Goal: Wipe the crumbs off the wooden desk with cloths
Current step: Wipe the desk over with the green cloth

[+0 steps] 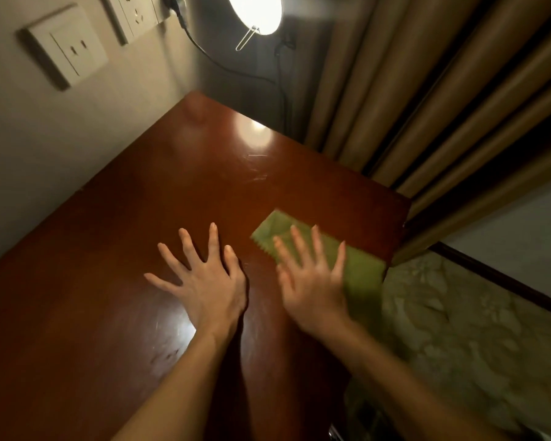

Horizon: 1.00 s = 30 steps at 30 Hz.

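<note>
Head view: right hand (312, 281), fingers spread, presses green cloth (361, 275) flat near worktop (172, 186) edge, likely for broad wiping contact; left hand (210, 281), fingers splayed, probably braces.

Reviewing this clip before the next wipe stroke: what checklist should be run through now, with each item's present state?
1. Right hand flat on the green cloth: ok.
2. Left hand also has a cloth: not ok, it lies bare on the wooden desk.
3. Cloth wholly on the desk: not ok, its right end reaches the desk's edge.
4. Crumbs ahead of the cloth: cannot tell, the picture is dim and blurred.
5. Lamp cord off the desktop: ok.
</note>
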### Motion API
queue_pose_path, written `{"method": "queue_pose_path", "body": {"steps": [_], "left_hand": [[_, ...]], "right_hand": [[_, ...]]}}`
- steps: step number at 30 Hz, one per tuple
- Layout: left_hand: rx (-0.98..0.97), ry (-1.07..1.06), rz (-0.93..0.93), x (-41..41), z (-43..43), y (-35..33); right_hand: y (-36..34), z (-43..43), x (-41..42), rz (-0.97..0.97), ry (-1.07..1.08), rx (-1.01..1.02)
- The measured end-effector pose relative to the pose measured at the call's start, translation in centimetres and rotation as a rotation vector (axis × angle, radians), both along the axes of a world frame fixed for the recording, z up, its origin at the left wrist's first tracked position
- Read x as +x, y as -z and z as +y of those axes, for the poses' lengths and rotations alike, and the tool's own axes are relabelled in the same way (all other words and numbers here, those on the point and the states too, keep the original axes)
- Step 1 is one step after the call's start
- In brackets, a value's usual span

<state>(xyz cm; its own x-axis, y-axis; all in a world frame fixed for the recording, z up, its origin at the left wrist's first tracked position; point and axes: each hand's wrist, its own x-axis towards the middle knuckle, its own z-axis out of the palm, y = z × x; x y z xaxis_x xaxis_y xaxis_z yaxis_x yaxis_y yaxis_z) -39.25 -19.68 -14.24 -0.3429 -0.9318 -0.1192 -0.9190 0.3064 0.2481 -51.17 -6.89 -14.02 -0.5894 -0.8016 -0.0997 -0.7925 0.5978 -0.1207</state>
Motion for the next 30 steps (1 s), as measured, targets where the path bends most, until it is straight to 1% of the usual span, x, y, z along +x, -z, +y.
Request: {"method": "queue_pose_path", "body": {"steps": [2, 3, 6, 7, 11, 14, 16, 18, 20, 22, 24, 26, 27, 28, 30], "left_hand": [[-0.001, 0.007, 0.027, 0.3, 0.1, -0.2], [-0.006, 0.006, 0.046, 0.4, 0.1, -0.3], [-0.015, 0.003, 0.07, 0.5, 0.2, -0.3], [-0.02, -0.005, 0.065, 0.5, 0.2, -0.1], [-0.039, -0.013, 0.055, 0.0, 0.1, 0.4], [-0.043, -0.016, 0.082, 0.1, -0.1, 0.5], [-0.045, -0.017, 0.103, 0.1, -0.1, 0.2], [-0.045, -0.021, 0.154, 0.3, 0.0, -0.2], [-0.038, -0.035, 0.243, 0.3, 0.0, -0.6], [-0.033, -0.056, 0.34, 0.6, 0.0, -1.0], [-0.028, -0.053, 0.457, 1.3, 0.3, -1.2], [-0.013, -0.054, 0.599, 1.9, 0.4, -1.4], [-0.011, -0.054, 0.646, 2.2, 0.4, -1.4], [-0.014, -0.05, 0.67, 2.5, 0.4, -1.3], [-0.023, -0.001, 0.683, 2.8, 0.6, -1.1]], "right_hand": [[-0.2, 1.5, 4.6, -0.026, -0.095, 0.01], [-0.2, 1.7, 5.0, -0.04, -0.123, 0.016], [-0.2, 0.2, 1.3, -0.036, -0.14, 0.023], [-0.1, -1.0, -0.9, -0.028, -0.105, 0.026], [0.4, -7.4, -11.0, -0.054, 0.167, 0.011], [0.3, -11.1, -14.4, -0.056, 0.201, 0.038], [0.3, -12.0, -13.5, -0.039, 0.146, 0.042], [0.2, -11.6, -10.1, -0.039, 0.006, 0.035], [-0.2, -10.4, -4.7, -0.009, -0.186, 0.064], [-0.2, -8.6, 1.2, 0.035, -0.377, 0.143], [-0.2, -5.9, 4.9, 0.035, -0.459, 0.157], [-0.3, -3.1, 4.5, -0.009, -0.492, 0.083], [-0.3, -1.6, 3.3, -0.033, -0.472, 0.06], [-0.4, -0.1, 1.7, -0.038, -0.416, 0.062], [-0.5, 3.3, -2.2, -0.022, -0.198, 0.08]]}}
